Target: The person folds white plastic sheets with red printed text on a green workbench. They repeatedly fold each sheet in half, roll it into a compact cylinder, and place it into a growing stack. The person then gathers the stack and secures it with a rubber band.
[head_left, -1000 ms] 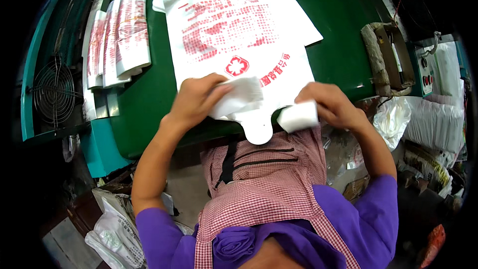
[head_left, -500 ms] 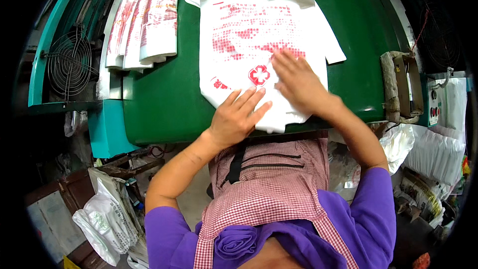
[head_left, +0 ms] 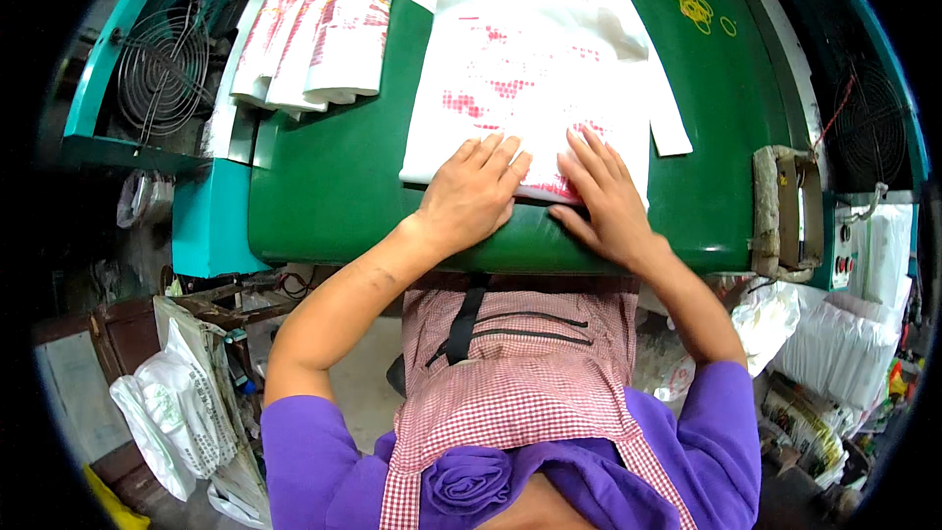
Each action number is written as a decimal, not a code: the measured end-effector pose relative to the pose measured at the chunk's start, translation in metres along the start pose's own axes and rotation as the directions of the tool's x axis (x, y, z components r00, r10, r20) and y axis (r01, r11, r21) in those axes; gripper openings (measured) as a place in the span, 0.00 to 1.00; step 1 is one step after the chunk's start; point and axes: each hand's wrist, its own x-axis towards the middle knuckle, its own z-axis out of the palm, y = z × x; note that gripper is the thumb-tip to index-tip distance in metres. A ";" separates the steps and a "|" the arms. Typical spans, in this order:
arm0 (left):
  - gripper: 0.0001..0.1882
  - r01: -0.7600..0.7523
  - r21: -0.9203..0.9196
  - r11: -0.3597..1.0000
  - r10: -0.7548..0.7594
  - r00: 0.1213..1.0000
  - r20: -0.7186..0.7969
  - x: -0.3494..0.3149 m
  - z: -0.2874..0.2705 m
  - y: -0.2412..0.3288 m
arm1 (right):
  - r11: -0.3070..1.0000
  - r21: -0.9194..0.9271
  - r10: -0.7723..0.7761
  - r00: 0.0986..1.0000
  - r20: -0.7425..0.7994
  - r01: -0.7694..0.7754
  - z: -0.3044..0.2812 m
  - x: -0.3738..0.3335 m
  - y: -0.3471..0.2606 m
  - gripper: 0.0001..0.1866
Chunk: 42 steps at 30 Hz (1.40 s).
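Note:
A stack of white plastic bags [head_left: 540,79] with red print lies flat in front of me, its near edge doubled back on itself. My left hand [head_left: 473,186] rests on that fold with its fingers stretched out. To the right, my right hand [head_left: 606,198] presses the same fold, fingers spread and thumb apart. Both palms hang over the near side of the fold, against the green surface [head_left: 329,196]. Neither hand is closed round anything. Bright glare washes out part of the print.
Several rolled bundles of printed white bags [head_left: 343,29] lie at the far left, held by thin bands. Yellow rubber bands [head_left: 692,5] are scattered at the far right. A worn open box [head_left: 785,206] sits at the right edge, and a wire-guarded fan [head_left: 162,69] stands left.
The near end of the bags has been folded away from me, covering the red clover mark. Both hands have moved onto the new fold, the right one coming down and nearer the left.

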 end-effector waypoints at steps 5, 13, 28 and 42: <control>0.14 0.134 -0.140 0.981 -0.126 0.990 0.070 0.029 0.001 -0.011 | 0.431 0.872 0.355 0.932 0.071 -0.231 -0.011 -0.052 -0.037 0.26; 0.15 0.045 -0.615 0.787 0.229 0.905 0.359 -0.015 -0.052 -0.011 | -0.398 0.853 0.547 0.659 0.516 -0.337 -0.015 -0.050 0.034 0.29; 0.12 -0.285 -0.148 0.947 0.310 0.929 0.200 0.056 -0.098 -0.012 | 0.894 0.210 -0.448 0.811 0.376 0.396 -0.041 -0.023 0.070 0.29; 0.23 0.208 -0.532 0.821 0.079 0.881 0.467 -0.011 -0.070 -0.011 | 0.984 0.167 -0.114 0.944 0.309 0.064 -0.060 -0.038 0.004 0.21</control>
